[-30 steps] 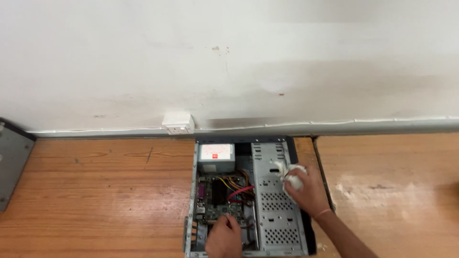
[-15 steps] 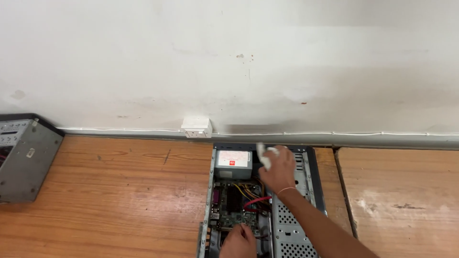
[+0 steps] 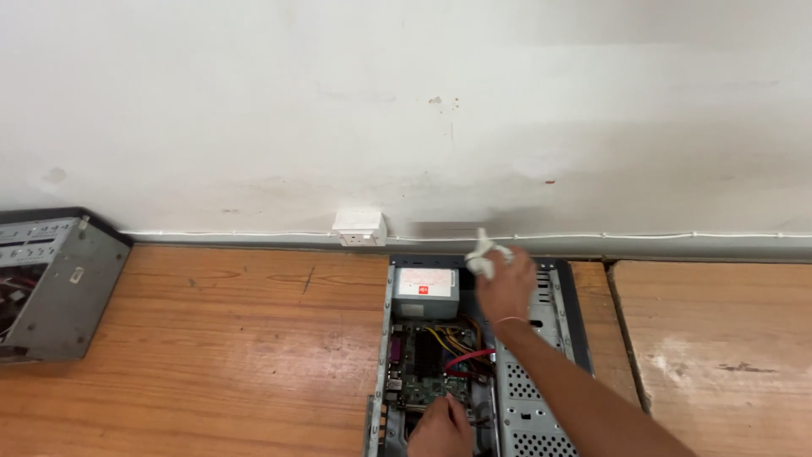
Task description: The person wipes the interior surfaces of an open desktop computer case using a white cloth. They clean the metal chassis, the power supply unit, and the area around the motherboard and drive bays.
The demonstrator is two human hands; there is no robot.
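Clamped in my right hand (image 3: 506, 288) is a crumpled white cloth (image 3: 484, 256), fingers closed on it, held over the far end of the open computer case (image 3: 562, 338), just beside the grey power supply (image 3: 425, 292).

Going left to right: a second grey case (image 3: 51, 283) lies at the left edge of the wooden table (image 3: 211, 355); a white wall socket (image 3: 359, 227) sits on the wall behind. My left hand (image 3: 440, 430) rests low in the open case on the green motherboard (image 3: 427, 372); I cannot tell whether its fingers are closed on anything.

Risk, in my judgement: the cloth could snag the loose yellow and red cables (image 3: 461, 347), and pressure from my left hand could strain the board.
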